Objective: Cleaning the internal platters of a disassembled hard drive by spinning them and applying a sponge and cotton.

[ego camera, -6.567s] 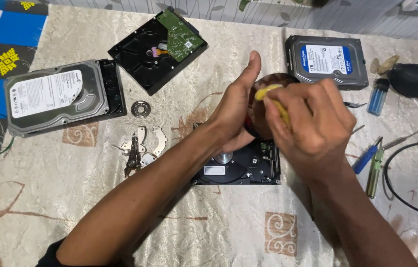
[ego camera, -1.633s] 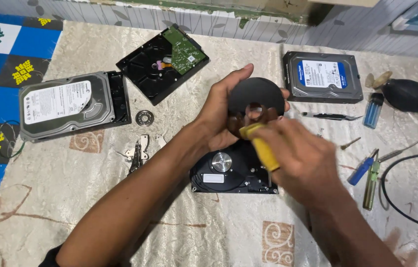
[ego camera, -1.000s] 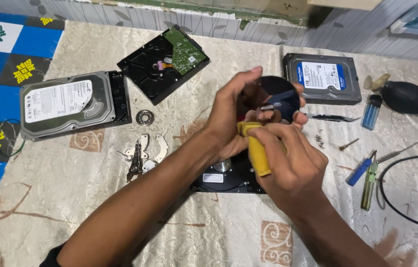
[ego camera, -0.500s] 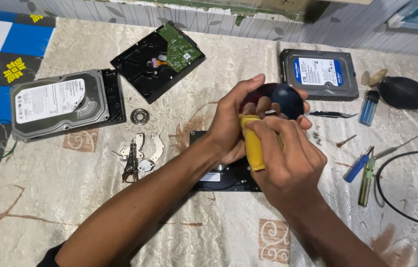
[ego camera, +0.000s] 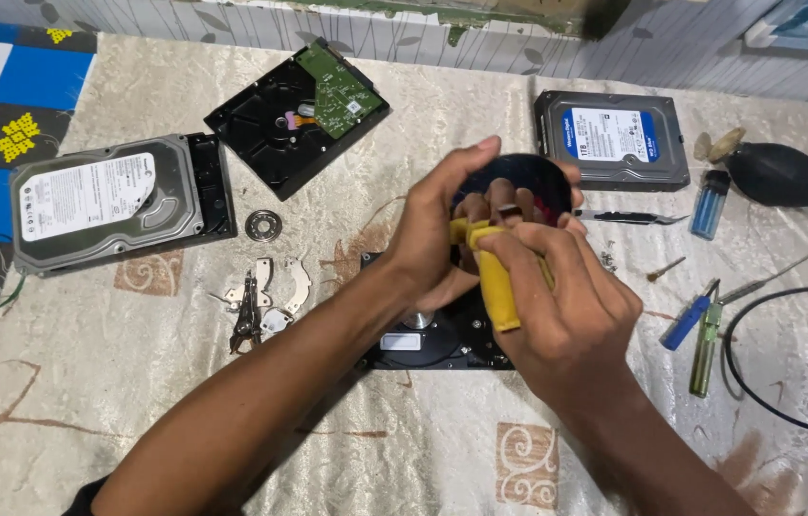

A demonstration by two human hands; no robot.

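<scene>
- Above the opened drive [ego camera: 437,334] at the centre of the cloth, your left hand [ego camera: 432,239] holds the shiny disk platter [ego camera: 528,186] upright by its rim, thumb over the top edge and fingers curled behind; the hold is light and only at the edge, so a hard push from the other side could tip the platter out and drop it onto the drive body below.
- Your right hand [ego camera: 566,306] is closed tight around a folded yellow cloth [ego camera: 497,282] pressed to the platter's face at about 7 o'clock; grit caught in the fold would scratch the mirror surface as you rub.
- Your left fingertips reflect in the platter, so they sit near the face; a slip inward would likely leave prints on it.
- The loose metal brackets [ego camera: 265,301] and ring [ego camera: 263,225] lie near your left forearm, toward 9 o'clock; a swing of the elbow could scatter them.
- At 3 o'clock the tweezers [ego camera: 628,218], small screws [ego camera: 606,253] and screwdrivers [ego camera: 700,325] sit just beside your right wrist; dragging the wrist back could sweep them off.
</scene>
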